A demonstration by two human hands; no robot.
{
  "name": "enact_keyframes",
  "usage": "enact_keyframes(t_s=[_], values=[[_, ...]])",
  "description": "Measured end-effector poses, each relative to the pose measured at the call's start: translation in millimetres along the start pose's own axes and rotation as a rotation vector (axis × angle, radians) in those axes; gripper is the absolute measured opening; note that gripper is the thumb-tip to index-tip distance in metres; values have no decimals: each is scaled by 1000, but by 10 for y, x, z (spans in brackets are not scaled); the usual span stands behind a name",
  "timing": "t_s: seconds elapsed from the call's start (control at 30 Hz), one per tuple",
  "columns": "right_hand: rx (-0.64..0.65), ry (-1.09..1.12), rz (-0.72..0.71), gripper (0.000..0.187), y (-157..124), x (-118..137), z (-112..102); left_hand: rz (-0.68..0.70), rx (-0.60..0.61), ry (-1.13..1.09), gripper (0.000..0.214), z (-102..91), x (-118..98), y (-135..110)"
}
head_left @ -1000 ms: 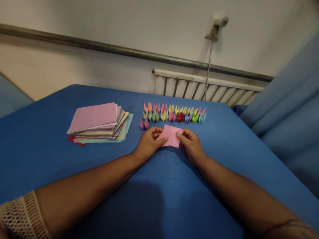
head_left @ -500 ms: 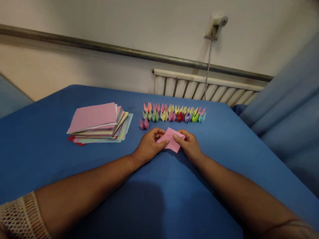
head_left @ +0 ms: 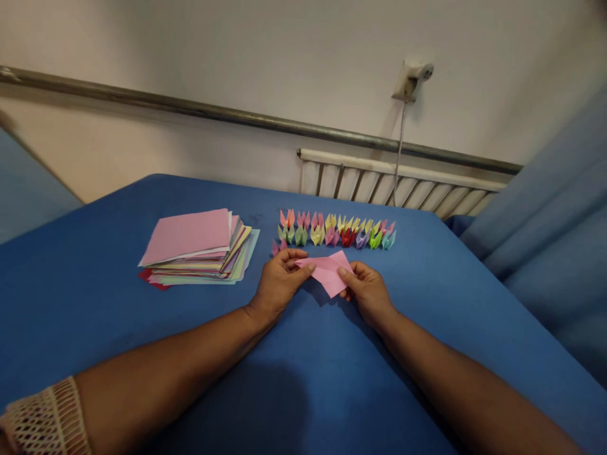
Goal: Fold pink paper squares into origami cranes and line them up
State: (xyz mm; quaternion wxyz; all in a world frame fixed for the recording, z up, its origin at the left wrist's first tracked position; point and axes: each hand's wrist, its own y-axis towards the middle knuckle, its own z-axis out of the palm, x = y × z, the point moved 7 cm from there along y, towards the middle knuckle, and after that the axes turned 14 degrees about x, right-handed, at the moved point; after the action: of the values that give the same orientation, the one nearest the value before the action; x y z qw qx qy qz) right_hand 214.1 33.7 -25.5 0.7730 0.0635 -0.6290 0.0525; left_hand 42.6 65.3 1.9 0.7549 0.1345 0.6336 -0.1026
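A folded pink paper point(head_left: 328, 273) is held just above the blue table point(head_left: 95, 316) between both hands. My left hand point(head_left: 279, 283) pinches its left corner with thumb and fingers. My right hand point(head_left: 367, 292) grips its right edge. The paper shows a diagonal crease and a pointed lower corner. Right behind it stand two rows of several small folded paper figures point(head_left: 336, 230) in many colours. One pink figure point(head_left: 275, 247) peeks out behind my left hand.
A stack of coloured paper sheets point(head_left: 196, 246), pink on top, lies at the left of the table. A radiator point(head_left: 393, 183) and a metal rail point(head_left: 190, 110) run along the wall behind. A blue curtain point(head_left: 550, 208) hangs at the right.
The pink paper has been turned and lifted a little, so a corner now points down toward me. The camera has tilted, shifting everything lower in the view.
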Motion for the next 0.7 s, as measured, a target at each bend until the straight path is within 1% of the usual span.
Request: enact_keyframes(t_s=[0.17,0.4,0.57,0.7], values=[[-33,-19,-31,34,-12,26,-32,15,-29,-84,28,4,-24,-6],[-56,-74,-37,35,-28,85,-23,10,-48,-156,21,6,-39,-11],[-49,-103,-56,32,-45,99,-21,1,-40,-166,16,1,-52,-18],[-56,-103,-57,31,-59,101,-28,-17,-35,-164,18,-19,-26,-7]])
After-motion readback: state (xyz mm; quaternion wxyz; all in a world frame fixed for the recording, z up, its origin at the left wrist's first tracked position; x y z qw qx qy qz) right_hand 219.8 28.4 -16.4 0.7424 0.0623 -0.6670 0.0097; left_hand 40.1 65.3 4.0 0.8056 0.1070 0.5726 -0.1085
